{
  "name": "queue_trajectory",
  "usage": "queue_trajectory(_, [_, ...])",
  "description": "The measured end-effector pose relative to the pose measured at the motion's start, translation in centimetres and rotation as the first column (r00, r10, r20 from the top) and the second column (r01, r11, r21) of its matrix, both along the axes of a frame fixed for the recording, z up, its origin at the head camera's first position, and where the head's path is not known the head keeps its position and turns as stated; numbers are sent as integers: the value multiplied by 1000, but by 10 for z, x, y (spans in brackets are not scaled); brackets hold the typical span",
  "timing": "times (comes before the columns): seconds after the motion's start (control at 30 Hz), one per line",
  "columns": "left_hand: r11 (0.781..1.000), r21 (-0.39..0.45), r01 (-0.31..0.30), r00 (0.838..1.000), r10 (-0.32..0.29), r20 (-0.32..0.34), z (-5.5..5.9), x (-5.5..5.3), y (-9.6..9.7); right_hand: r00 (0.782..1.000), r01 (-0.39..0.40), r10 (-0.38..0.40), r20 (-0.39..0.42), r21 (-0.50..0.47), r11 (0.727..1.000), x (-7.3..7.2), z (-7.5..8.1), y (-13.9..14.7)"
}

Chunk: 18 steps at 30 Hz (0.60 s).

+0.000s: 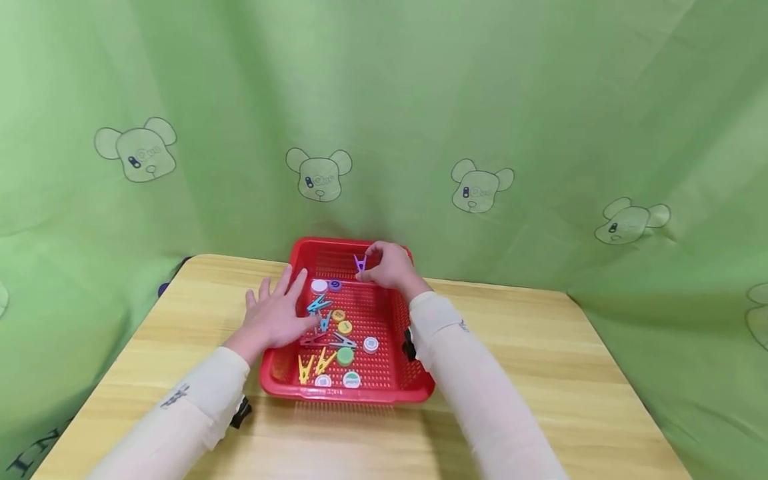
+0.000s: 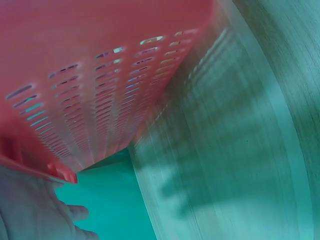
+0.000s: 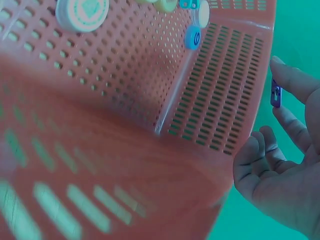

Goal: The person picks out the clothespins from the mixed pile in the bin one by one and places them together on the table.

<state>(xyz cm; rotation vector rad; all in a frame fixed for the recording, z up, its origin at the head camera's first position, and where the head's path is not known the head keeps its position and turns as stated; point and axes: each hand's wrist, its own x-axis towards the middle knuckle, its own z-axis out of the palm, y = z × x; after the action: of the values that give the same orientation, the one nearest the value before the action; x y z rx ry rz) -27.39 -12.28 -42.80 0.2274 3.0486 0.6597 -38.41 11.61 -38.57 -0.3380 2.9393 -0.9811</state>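
Observation:
A purple clothespin (image 1: 360, 264) is pinched between the thumb and a finger of my right hand (image 1: 390, 268), at the far end of a red plastic basket (image 1: 384, 399). In the right wrist view the clothespin (image 3: 276, 93) shows edge-on between two fingertips, beside the basket's rim. My left hand (image 1: 277, 315) lies with fingers spread across the basket's left rim, its thumb over the inside near blue clothespins (image 1: 319, 304). From the left wrist view, only part of that hand (image 2: 30, 210) shows beside the basket's slotted side.
Inside the basket lie two yellow clothespins (image 1: 325, 362), a grey clothespin (image 1: 344, 341), a red one (image 1: 313, 340) and several bottle caps, among them a green cap (image 1: 345, 356) and a white cap (image 1: 371, 345). The basket stands on a wooden table (image 1: 528, 347), with a green curtain (image 1: 396, 120) behind.

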Motion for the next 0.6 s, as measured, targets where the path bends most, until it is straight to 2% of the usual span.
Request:
queue_trajectory(0.17, [1000, 14, -6, 1000, 6, -3, 0, 2, -3, 1000, -4, 4, -11, 0, 1000, 2, 8, 9])
queue_trajectory(0.33, [999, 37, -3, 1000, 3, 2, -1, 4, -6, 1000, 6, -6, -1, -54, 999, 4, 16, 16])
queue_trajectory(0.6, [999, 40, 7, 1000, -7, -1, 1, 3, 1, 999, 52, -52, 0, -89, 995, 6, 24, 49])
